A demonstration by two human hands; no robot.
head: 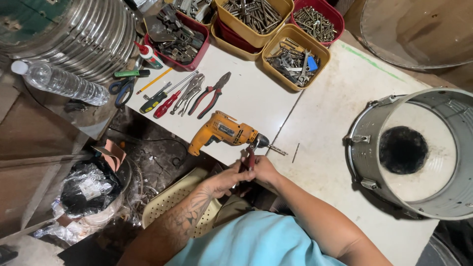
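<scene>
**Orange drill at the table edge, both hands closed on a red-handled tool**

Orange and black, the power drill lies on its side at the near edge of the white table, its bit pointing right. Just below its chuck, the left hand and the right hand meet, fingers curled tightly together around a small red-handled tool whose tip reaches up to the chuck. Both grips are closed on it; how the fingers share the handle cannot be told, since the hands overlap. A thin loose bit or nail lies on the table just right of the drill's tip.

Farther up the table, a row of hand tools lies side by side: red-handled pliers, locking pliers and screwdrivers, with blue-handled scissors at the left corner. To the right stands a metal drum, tipped on its side, open end towards the camera. At the far edge, yellow and red bins hold bolts and metal parts. A clear plastic bottle lies far left.
</scene>
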